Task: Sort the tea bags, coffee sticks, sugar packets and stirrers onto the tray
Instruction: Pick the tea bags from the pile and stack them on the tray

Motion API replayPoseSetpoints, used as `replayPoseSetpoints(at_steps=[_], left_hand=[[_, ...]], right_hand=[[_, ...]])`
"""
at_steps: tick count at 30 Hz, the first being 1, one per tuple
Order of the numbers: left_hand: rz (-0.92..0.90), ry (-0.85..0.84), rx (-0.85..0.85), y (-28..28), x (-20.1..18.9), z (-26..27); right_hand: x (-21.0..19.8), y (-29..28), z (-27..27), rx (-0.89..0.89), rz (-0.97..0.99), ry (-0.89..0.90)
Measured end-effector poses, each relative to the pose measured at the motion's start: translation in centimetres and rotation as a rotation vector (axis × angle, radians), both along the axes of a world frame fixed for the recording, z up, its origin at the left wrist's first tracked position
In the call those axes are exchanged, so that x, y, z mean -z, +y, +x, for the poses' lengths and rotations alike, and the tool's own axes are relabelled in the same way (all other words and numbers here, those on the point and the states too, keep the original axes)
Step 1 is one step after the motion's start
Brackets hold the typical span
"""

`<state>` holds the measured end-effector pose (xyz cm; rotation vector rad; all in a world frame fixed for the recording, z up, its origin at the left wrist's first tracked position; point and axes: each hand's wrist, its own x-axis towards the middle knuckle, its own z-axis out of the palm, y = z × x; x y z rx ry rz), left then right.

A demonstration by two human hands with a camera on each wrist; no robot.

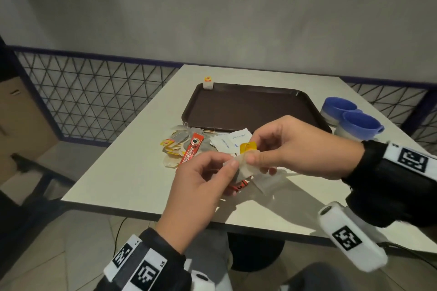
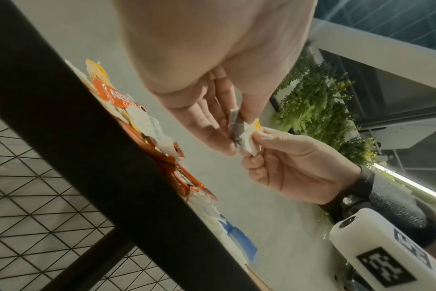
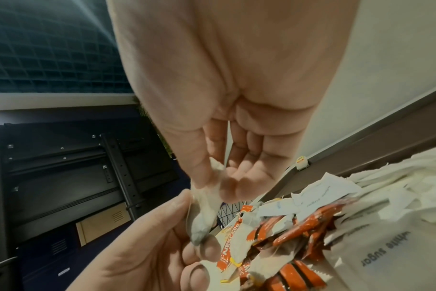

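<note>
My two hands hold one tea bag (image 1: 246, 169) between them, just above the near end of the pile. My left hand (image 1: 230, 165) pinches its left side, and my right hand (image 1: 253, 159) pinches its right side near the yellow tag (image 1: 248, 147). In the left wrist view the tea bag (image 2: 238, 130) is pinched between fingertips of both hands. In the right wrist view the tea bag (image 3: 203, 204) hangs from the right thumb into the left fingers. The mixed pile (image 1: 189, 146) of tea bags, red coffee sticks (image 1: 192, 151) and white sugar packets (image 1: 230, 140) lies before the brown tray (image 1: 248, 106).
One tea bag (image 1: 208, 82) leans in the tray's far left corner. Two blue cups (image 1: 340, 106) (image 1: 361, 124) stand right of the tray. A wire-mesh railing (image 1: 94, 97) runs behind and left of the white table (image 1: 132, 168).
</note>
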<state>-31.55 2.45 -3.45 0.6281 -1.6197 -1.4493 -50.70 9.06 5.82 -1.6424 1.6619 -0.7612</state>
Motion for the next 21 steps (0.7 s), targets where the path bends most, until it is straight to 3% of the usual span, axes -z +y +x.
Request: replayPoseSetpoints(at_steps=[3, 9, 15, 21], left_hand=[[0.016, 0.008, -0.012, -0.2, 0.0, 0.1], [0.025, 0.025, -0.015, -0.1, -0.4, 0.7], [0.207, 0.093, -0.006, 0.5, -1.0, 1.0], [0.278, 0.127, -0.017, 1.0, -1.3, 0.9]], right_hand=[[0.0, 0.0, 0.7, 0.018, 0.011, -0.076], [-0.1, -0.1, 1.9, 0.072, -0.028, -0.066], [-0.2, 0.4, 2.1, 0.132, -0.041, -0.188], [-0.5, 0.8, 2.5, 0.168, 0.013, -0.319]])
